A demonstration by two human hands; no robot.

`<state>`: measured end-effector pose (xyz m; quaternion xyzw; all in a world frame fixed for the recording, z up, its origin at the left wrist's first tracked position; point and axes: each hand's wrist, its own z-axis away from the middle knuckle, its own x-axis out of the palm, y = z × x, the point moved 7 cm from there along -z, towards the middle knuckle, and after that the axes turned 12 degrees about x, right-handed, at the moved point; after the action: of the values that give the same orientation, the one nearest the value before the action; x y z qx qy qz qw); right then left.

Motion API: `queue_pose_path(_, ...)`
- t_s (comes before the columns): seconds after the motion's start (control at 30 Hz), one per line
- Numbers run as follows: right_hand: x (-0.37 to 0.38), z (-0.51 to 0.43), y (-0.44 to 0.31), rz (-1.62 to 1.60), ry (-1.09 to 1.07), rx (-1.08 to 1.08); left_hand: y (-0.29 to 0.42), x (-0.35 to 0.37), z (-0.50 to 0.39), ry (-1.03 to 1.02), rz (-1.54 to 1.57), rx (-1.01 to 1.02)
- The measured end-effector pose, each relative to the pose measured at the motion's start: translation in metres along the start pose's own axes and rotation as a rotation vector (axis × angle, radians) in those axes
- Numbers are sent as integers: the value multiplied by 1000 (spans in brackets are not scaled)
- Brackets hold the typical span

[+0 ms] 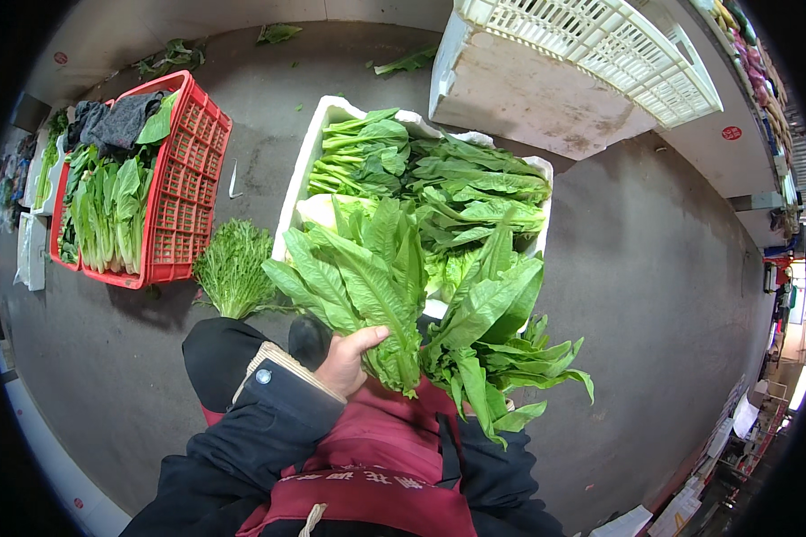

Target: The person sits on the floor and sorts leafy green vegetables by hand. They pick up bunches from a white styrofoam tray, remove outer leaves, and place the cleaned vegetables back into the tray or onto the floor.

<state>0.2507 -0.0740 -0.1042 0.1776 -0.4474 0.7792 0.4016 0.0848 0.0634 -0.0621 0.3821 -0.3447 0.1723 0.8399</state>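
Observation:
My left hand is closed around a bunch of long-leaf lettuce, its thumb across the stems. Leaves fan up over the near edge of a white foam box. A second bunch of leafy greens stands at the right sleeve; its leaves cover my right hand, so its grip cannot be seen. Inside the box lie green-stemmed leafy vegetables at the back left, more long-leaf lettuce at the back right, and paler heads lower down. A bunch of feathery greens rests on the floor to the left.
A red plastic crate with leafy greens and a dark cloth stands at the left. Behind the foam box at the right, a white plastic crate rests on a dirty white foam box. Loose leaves lie on the grey floor.

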Motion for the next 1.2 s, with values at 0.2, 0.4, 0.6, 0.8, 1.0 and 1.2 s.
queue_pose_path(0.2, -13, 0, 3, -188, -12, 17, -3, -2, -1, 22, -58, -6)
queue_pose_path(0.4, -23, -2, 0, -336, -54, -8, -3, 2, -6, -33, -168, 86)
queue_pose_path(0.6, -33, 2, 3, -348, -71, -34, -2, 4, -7, -109, -171, 149)
queue_pose_path(0.8, -7, 8, -8, -206, -64, -146, -9, -1, -6, -134, -146, 131)
queue_pose_path(1.0, 79, 10, -52, 1068, 369, -314, -22, -2, -10, -173, -196, 77)
queue_pose_path(1.2, 112, 16, -59, 1151, 320, -411, -10, 0, -16, -96, -154, 2)
